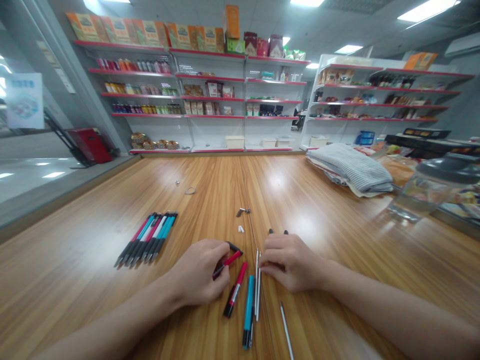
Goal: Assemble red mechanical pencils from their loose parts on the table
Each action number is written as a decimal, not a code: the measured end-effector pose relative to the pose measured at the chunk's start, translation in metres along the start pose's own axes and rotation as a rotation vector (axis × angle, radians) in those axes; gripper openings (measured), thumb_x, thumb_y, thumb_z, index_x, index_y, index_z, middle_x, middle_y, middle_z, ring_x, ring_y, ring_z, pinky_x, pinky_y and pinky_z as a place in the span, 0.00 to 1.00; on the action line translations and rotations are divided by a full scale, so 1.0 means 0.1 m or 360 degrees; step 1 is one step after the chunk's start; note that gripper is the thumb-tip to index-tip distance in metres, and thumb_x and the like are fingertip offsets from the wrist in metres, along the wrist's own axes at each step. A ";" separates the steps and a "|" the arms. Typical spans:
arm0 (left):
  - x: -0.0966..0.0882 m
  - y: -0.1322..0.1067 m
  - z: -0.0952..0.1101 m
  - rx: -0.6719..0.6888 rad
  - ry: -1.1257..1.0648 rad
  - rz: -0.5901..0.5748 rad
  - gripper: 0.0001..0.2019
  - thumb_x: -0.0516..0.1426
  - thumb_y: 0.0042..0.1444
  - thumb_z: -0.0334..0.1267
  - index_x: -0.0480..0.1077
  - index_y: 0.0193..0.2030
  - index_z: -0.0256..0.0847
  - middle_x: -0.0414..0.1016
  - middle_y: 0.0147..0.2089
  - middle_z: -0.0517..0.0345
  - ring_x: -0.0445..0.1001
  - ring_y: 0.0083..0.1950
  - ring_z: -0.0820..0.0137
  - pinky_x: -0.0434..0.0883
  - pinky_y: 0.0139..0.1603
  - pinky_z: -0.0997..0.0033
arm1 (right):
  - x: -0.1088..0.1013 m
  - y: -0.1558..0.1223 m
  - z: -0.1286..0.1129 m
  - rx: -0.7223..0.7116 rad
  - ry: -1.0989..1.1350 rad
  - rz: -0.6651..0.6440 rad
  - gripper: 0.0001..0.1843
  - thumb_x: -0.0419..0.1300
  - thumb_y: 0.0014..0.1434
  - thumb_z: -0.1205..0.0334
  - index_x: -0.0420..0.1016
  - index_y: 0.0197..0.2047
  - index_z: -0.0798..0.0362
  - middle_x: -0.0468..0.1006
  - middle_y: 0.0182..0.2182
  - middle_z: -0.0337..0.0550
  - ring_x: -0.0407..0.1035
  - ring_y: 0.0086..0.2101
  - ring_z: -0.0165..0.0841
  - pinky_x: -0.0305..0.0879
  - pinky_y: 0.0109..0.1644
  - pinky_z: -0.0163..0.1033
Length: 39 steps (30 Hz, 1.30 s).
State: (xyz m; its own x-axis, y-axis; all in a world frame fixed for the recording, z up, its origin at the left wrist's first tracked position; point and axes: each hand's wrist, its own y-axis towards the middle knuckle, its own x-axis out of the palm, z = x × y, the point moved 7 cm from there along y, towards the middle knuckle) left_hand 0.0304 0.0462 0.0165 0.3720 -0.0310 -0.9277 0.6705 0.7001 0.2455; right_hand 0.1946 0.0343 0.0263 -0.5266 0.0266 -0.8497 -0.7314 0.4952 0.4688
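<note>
My left hand [204,270] is closed on a red pen barrel [231,258] with a dark end. A black pen part [235,247] lies at its fingertips. My right hand [290,262] has its fingers curled together beside thin white pen refills [257,290]; what is between them is hidden. Two black tips [270,231] show just beyond its knuckles. Between the hands lie a red pen barrel with a black end [235,290] and a blue pen barrel [248,312]. Another refill [286,330] lies nearer me, to the right.
Several pens [148,237] lie in a row at the left. Small white pieces [240,229], metal bits [243,212] and a ring [190,190] lie farther back. Folded striped cloth [352,167] and a clear bottle [423,192] stand right. Stocked shelves [210,100] line the back.
</note>
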 end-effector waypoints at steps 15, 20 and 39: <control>-0.13 -0.01 -0.24 -0.0208 -0.1655 0.0661 0.02 0.50 0.64 0.35 0.57 0.41 0.43 0.78 0.39 0.53 0.77 0.42 0.65 0.70 0.47 0.58 | 0.03 0.02 0.01 -0.0080 -0.0045 -0.0133 0.05 0.58 0.61 0.65 0.76 0.38 0.49 0.71 0.34 0.42 0.64 0.36 0.31 0.60 0.39 0.36; -0.05 0.03 -0.40 -0.0384 -0.2224 0.0669 0.07 0.53 0.63 0.38 0.57 0.40 0.42 0.78 0.43 0.50 0.78 0.41 0.63 0.72 0.47 0.53 | 0.05 0.04 -0.01 -0.0079 -0.0052 -0.0221 0.05 0.57 0.62 0.65 0.75 0.38 0.50 0.71 0.36 0.43 0.63 0.37 0.31 0.61 0.39 0.36; 0.01 0.04 -0.47 -0.0679 -0.2659 0.0560 0.19 0.55 0.61 0.34 0.50 0.53 0.48 0.78 0.46 0.47 0.81 0.37 0.60 0.76 0.42 0.56 | -0.15 0.02 0.02 -0.0010 -0.0214 0.0346 0.06 0.53 0.63 0.72 0.68 0.41 0.55 0.74 0.31 0.41 0.64 0.33 0.30 0.53 0.43 0.40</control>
State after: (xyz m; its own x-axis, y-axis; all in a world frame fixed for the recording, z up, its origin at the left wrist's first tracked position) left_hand 0.0036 0.0823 0.0033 0.8326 -0.2918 0.4708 0.3231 0.9462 0.0150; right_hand 0.2016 0.0372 0.0394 -0.6098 0.2476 -0.7529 -0.6101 0.4597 0.6453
